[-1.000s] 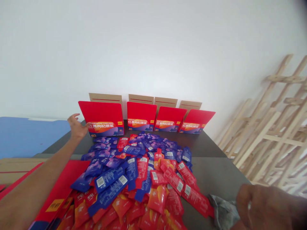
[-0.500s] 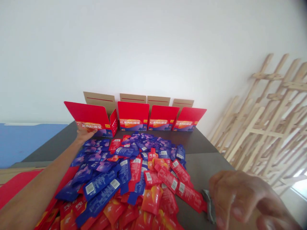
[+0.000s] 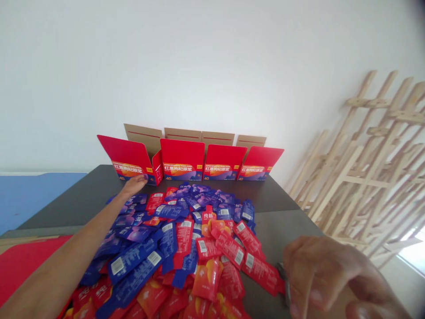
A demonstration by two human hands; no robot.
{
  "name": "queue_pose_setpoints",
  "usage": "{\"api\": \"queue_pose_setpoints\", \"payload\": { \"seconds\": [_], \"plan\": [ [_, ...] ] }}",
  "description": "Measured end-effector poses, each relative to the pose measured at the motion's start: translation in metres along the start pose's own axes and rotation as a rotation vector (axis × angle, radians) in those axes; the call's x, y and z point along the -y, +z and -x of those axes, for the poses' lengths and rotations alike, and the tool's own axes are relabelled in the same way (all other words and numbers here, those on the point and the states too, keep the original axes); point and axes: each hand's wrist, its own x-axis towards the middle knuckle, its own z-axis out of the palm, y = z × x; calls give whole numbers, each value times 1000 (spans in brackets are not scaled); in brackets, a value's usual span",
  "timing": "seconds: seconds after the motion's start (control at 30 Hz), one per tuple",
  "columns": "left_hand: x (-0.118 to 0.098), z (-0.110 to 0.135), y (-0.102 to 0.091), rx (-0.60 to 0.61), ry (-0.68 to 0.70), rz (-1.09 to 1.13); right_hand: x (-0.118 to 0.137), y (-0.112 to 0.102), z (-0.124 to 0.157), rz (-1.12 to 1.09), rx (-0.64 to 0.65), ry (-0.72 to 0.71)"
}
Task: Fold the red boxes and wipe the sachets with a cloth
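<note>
My left arm reaches far across the table, and my left hand point(image 3: 134, 182) lies with stretched fingers against the lower front of the leftmost red box point(image 3: 133, 161), which stands turned at an angle. My right hand point(image 3: 327, 277) hovers close to the camera at the lower right. Its fingers are loosely bent and apart, and nothing shows in them. It is above a sliver of grey cloth point(image 3: 284, 283) and the right edge of a heap of red and blue sachets point(image 3: 186, 239).
Three more open red boxes point(image 3: 182, 161) stand in a row along the wall at the far edge of the dark table point(image 3: 275, 204). Flat red cardboard point(image 3: 23, 259) lies at the left. Wooden frames point(image 3: 372, 168) lean at the right.
My left hand dropped from the leftmost box's side to its lower front, and that box turned askew. My right hand rose nearer the camera, covering most of the grey cloth.
</note>
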Motion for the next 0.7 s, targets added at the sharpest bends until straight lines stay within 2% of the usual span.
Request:
{"api": "queue_pose_setpoints", "payload": {
  "seconds": [0.2, 0.37, 0.5, 0.7],
  "plan": [
    [-28, 7, 24, 91, -23, 120, 2, 3, 2, 13, -67, 57],
    [-46, 5, 26, 105, -38, 189, 0, 5, 5, 9, -78, 37],
    [-50, 4, 24, 102, -55, 193, -2, 6, 5, 23, -117, 5],
    [-43, 14, 18, 137, -64, 102, -2, 8, 4, 14, -105, 25]
  ]
}}
